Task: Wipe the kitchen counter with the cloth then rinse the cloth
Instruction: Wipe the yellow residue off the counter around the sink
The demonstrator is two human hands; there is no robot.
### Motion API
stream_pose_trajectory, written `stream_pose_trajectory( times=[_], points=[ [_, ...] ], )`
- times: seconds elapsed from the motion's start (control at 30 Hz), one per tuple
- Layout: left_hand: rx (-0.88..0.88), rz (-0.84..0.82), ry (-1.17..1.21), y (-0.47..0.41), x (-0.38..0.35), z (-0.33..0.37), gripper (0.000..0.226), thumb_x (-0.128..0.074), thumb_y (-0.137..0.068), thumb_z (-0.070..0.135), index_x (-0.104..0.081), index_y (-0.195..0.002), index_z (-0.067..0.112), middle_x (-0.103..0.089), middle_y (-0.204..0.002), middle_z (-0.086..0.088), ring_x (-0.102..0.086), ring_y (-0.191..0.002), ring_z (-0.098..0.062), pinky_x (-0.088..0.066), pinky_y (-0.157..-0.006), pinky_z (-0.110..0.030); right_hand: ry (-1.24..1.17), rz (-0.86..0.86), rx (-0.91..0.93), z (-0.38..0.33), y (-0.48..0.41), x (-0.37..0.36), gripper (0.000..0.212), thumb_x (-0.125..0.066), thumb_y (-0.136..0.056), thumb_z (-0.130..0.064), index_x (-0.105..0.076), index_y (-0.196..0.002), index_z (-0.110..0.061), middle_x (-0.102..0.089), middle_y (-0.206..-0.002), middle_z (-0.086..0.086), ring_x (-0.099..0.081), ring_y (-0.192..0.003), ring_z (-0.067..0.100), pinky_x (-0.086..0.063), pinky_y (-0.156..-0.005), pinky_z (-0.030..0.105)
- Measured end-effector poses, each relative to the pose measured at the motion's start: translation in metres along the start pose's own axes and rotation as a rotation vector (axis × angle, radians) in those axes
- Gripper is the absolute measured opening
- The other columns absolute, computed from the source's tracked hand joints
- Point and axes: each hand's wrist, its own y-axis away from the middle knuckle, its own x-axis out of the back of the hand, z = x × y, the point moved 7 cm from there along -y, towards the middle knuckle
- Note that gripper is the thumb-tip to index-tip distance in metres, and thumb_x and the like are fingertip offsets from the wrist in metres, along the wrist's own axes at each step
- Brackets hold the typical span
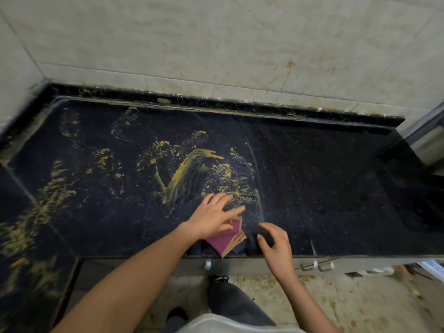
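The cloth [224, 239], purple-red with a yellow-stained edge, is seen in the lower middle of the frame. It lies on the dark counter [336, 188], close to the front edge. It is pressed down by the left hand [212, 218], whose fingers are stretched out and spread, not curled around the fabric. Only the lower part of the cloth shows from under the palm. The right hand [276, 246] is placed just beside the cloth, to the right of it, at the front edge of the counter. Its fingers are bent, but it cannot be told whether something dark is gripped under them or they only rest on the stone.

Yellow smears [187, 174] are spread over the middle and the left part of the counter, from the upper left down to the lower left of the frame. The right part looks mostly clean. From this it is judged that the wiping step is in hand and is far from finished. The rinsing is not yet begun, and no tap or sink is seen.

For the next move, it is judged that the cloth should be pushed up and to the left, through the thick smear just above the left hand, with flat pressure on it. The paste looks wet and is likely to be only spread further, so the cloth probably needs to be turned to a cleaner side.
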Motion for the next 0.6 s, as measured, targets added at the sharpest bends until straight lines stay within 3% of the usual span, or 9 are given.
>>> stream_pose_trajectory(
  times=[0.07,0.1,0.17,0.27,0.33,0.43,0.5,0.53,0.6],
  points=[
    [0.185,0.089,0.087,0.009,0.003,-0.020,0.070,-0.034,-0.093,0.053,0.001,-0.148,0.027,-0.003,-0.156,-0.009,-0.003,-0.143,-0.025,-0.001,-0.114,-0.042,0.075,0.063,0.054,-0.006,0.001,0.002,0.023,-0.057,-0.088,-0.010,-0.065,-0.108,-0.004,-0.061,-0.109,0.007,-0.046,-0.112,0.018,-0.030,-0.094,0.017],
    [0.268,0.169,0.160,0.016,0.007,-0.030,0.071,-0.030,-0.093,0.055,0.000,-0.148,0.022,-0.006,-0.155,-0.011,-0.006,-0.142,-0.026,-0.003,-0.114,-0.043,0.127,0.079,0.130,-0.014,0.002,-0.001,0.024,-0.054,-0.087,-0.015,-0.067,-0.104,-0.004,-0.064,-0.105,0.009,-0.048,-0.107,0.017,-0.032,-0.091,0.016],
    [0.394,0.329,0.285,0.038,0.014,-0.051,0.073,-0.021,-0.088,0.057,-0.014,-0.148,0.015,-0.020,-0.152,-0.014,-0.018,-0.140,-0.030,-0.013,-0.112,-0.046,0.220,0.033,0.336,-0.036,0.005,-0.019,0.030,-0.049,-0.081,-0.024,-0.069,-0.096,-0.006,-0.067,-0.097,0.007,-0.049,-0.098,0.013,-0.037,-0.086,0.019],
    [0.556,0.428,0.356,0.078,0.004,-0.081,0.070,-0.028,-0.085,0.048,-0.032,-0.142,0.007,-0.038,-0.142,-0.019,-0.032,-0.132,-0.036,-0.028,-0.105,-0.051,0.480,-0.238,0.535,-0.065,0.008,-0.065,0.040,-0.059,-0.072,-0.044,-0.071,-0.095,-0.014,-0.069,-0.101,0.003,-0.062,-0.097,0.017,-0.050,-0.081,0.026],
    [0.639,0.448,0.372,0.100,-0.008,-0.092,0.064,-0.038,-0.087,0.042,-0.038,-0.138,0.004,-0.042,-0.138,-0.022,-0.035,-0.129,-0.039,-0.032,-0.101,-0.052,0.656,-0.371,0.530,-0.069,0.008,-0.089,0.057,-0.075,-0.053,-0.058,-0.071,-0.093,-0.017,-0.070,-0.102,0.003,-0.068,-0.093,0.020,-0.055,-0.075,0.029],
    [0.723,0.442,0.400,0.118,-0.022,-0.097,0.056,-0.053,-0.091,0.029,-0.037,-0.139,0.004,-0.038,-0.141,-0.020,-0.031,-0.132,-0.036,-0.030,-0.104,-0.049,0.841,-0.389,0.469,-0.069,0.003,-0.102,0.078,-0.084,-0.034,-0.058,-0.072,-0.095,-0.011,-0.070,-0.104,0.010,-0.068,-0.095,0.026,-0.056,-0.075,0.036],
    [0.748,0.459,0.409,0.123,-0.024,-0.096,0.056,-0.056,-0.090,0.026,-0.038,-0.139,0.004,-0.038,-0.142,-0.021,-0.031,-0.132,-0.037,-0.030,-0.104,-0.049,0.812,-0.368,0.396,-0.072,-0.008,-0.097,0.081,-0.073,-0.060,-0.060,-0.060,-0.119,-0.005,-0.057,-0.127,0.019,-0.057,-0.116,0.034,-0.050,-0.090,0.042],
    [0.756,0.457,0.414,0.124,-0.025,-0.095,0.056,-0.055,-0.090,0.026,-0.037,-0.139,0.004,-0.037,-0.142,-0.021,-0.030,-0.133,-0.037,-0.030,-0.105,-0.049,0.796,-0.343,0.347,-0.074,-0.013,-0.093,0.075,-0.058,-0.077,-0.059,-0.051,-0.129,-0.004,-0.046,-0.137,0.021,-0.047,-0.126,0.035,-0.044,-0.098,0.045],
    [0.773,0.446,0.422,0.123,-0.027,-0.095,0.056,-0.055,-0.091,0.027,-0.037,-0.139,0.005,-0.037,-0.143,-0.020,-0.029,-0.134,-0.036,-0.029,-0.105,-0.048,0.825,-0.289,0.438,-0.078,-0.010,-0.091,0.070,-0.041,-0.081,-0.060,-0.058,-0.123,-0.006,-0.052,-0.133,0.019,-0.051,-0.123,0.034,-0.047,-0.094,0.045]
  ],
)
